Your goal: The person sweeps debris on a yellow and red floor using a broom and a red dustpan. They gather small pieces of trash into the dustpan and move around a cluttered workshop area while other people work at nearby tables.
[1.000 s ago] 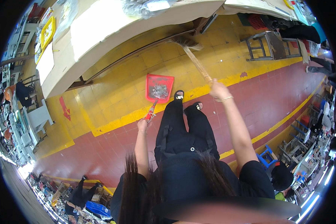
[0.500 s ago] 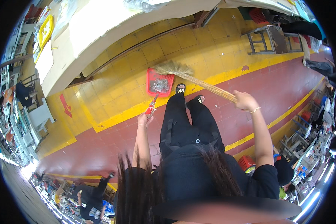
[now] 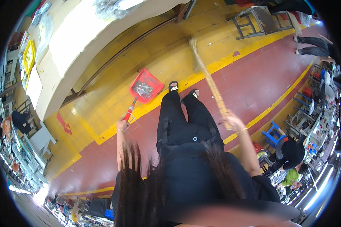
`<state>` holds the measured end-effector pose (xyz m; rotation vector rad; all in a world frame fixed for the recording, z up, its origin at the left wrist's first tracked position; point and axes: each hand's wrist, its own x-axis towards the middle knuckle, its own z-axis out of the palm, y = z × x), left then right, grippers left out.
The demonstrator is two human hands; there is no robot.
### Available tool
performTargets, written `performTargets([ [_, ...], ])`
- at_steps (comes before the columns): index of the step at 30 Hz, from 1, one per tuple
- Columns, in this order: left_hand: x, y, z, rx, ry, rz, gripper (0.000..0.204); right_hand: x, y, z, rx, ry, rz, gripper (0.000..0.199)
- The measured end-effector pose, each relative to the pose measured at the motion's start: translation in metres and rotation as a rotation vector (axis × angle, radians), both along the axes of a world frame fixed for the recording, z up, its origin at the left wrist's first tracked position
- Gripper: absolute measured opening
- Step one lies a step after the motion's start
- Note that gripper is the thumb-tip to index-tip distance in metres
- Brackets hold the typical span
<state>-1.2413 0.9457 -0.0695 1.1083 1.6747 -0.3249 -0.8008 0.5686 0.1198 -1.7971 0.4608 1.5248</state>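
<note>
Floor (image 3: 254,81) of red and yellow tile, running from 8 o'clock to 2 and cut off by the dark rim. Table (image 3: 70,51), 10 o'clock to 12: its far part is out of view, glare washes out its top, and its curved front edge hides the tiles beneath. Legs (image 3: 189,130) in black trousers cover the centre. Stool (image 3: 267,22), at 1 o'clock, near the upper rim. Broom (image 3: 210,83), slanting from 3 o'clock to 12:30; its bristles show narrow, and whether they touch the floor cannot be told. Dustpan (image 3: 156,80), red, at 11 o'clock, between table edge and feet; open tiles separate it from the broom, with more room beyond the bristles toward 1. Hair (image 3: 129,162), at 7, partly hides the left forearm. Right hand (image 3: 235,122), at 3, slightly blurred, fingers wrapped round the broom's upper end. Left hand (image 3: 122,125), at 9, fingers curled round the dustpan's handle. Litter (image 3: 142,89), in the dustpan, its pieces too small to tell apart.
</note>
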Motion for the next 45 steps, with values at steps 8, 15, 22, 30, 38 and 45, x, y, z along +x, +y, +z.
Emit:
performTargets([
  [8, 0.033, 0.026, 0.01, 0.044, -0.126, -0.205, 0.02, -0.063, 0.074, -0.072, 0.247, 0.521, -0.251, 0.015],
  [15, 0.045, 0.051, -0.006, -0.199, -0.146, 0.137, 0.044, -0.008, 0.066, -0.028, 0.351, 0.727, -0.305, 0.012],
  [22, 0.101, 0.041, 0.002, -0.268, -0.208, -0.041, 0.044, 0.053, -0.005, 0.046, 0.371, 0.56, -0.346, 0.019],
  [30, 0.265, 0.001, 0.086, -0.301, -0.289, -0.385, 0.019, 0.061, -0.127, 0.086, 0.108, -0.016, -0.197, 0.016],
  [38, 0.452, -0.062, 0.203, 0.05, -0.648, -1.047, 0.029, 0.087, -0.277, 0.04, -0.144, -0.152, -0.399, 0.017],
  [45, 0.623, -0.149, 0.327, 0.08, -0.745, -0.887, 0.017, 0.132, -0.364, -0.015, -0.325, -0.124, -0.633, 0.016],
])
